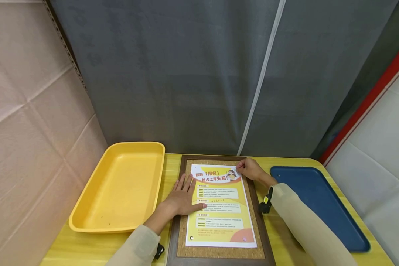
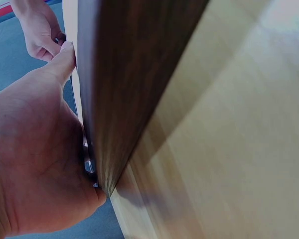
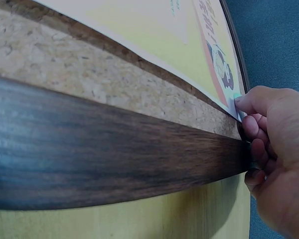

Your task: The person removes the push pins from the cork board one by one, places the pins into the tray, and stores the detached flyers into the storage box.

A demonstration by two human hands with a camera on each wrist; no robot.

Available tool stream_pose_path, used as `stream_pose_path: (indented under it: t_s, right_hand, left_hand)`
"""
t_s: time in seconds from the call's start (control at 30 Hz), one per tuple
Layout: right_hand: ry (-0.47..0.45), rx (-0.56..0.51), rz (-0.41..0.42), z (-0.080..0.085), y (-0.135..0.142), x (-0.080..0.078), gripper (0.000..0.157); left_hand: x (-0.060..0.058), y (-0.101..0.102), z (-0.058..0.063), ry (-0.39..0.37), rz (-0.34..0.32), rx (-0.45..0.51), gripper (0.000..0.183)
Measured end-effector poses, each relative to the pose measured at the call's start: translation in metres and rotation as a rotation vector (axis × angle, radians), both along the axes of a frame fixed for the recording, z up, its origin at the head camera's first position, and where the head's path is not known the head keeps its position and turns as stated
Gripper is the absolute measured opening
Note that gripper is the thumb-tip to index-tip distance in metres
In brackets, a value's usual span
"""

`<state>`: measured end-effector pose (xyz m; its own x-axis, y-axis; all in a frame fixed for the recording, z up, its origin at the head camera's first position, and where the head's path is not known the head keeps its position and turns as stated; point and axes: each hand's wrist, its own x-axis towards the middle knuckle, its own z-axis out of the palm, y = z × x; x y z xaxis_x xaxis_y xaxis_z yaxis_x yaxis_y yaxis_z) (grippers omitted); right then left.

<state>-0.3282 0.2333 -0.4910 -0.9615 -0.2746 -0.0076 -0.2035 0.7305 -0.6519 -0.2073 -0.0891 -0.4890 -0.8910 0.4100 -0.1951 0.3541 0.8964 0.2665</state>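
A yellow poster (image 1: 219,221) lies on a cork board (image 1: 219,252) with a dark wooden frame (image 3: 114,149). My left hand (image 1: 185,199) rests flat on the poster's left side, fingers spread, thumb pointing right. At the poster's top right corner my right hand (image 1: 251,169) has its thumb and curled fingers at a small pale-green pushpin (image 3: 236,96), largely hidden by the thumb. The left wrist view catches the edge of the frame (image 2: 119,74) beside the left palm. Small pins sit in the bottom left (image 1: 191,238) and bottom right (image 1: 244,239) corners.
To the left stands a deep yellow tray (image 1: 119,184). A shallow dark blue tray (image 1: 319,207) lies right of the board, partly under the right sleeve (image 1: 306,225). Behind the wooden table (image 1: 60,247) hangs a grey curtain (image 1: 173,81); pale sheets flank both sides.
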Motion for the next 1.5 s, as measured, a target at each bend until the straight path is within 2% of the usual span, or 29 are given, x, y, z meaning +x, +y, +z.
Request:
stream_pose_path:
  t_s: [0.63, 0.87, 1.23, 1.5]
  right_hand:
    - [-0.037, -0.038, 0.009, -0.003, 0.002, 0.001, 0.007]
    - [-0.069, -0.060, -0.023, -0.002, 0.004, 0.002, 0.008]
    - [-0.059, -0.096, 0.035, -0.002, 0.018, 0.000, 0.011]
    - [-0.100, -0.096, 0.027, 0.004, 0.026, 0.004, 0.013]
  left_hand:
    - [0.001, 0.000, 0.000, 0.003, -0.001, 0.011, 0.107]
    - [0.002, 0.000, 0.000, 0.008, -0.001, 0.008, 0.108]
    - [0.003, 0.000, -0.001, 0.013, 0.004, 0.006, 0.109]
    - [0.003, 0.000, -0.001, 0.011, 0.003, 0.009, 0.109]
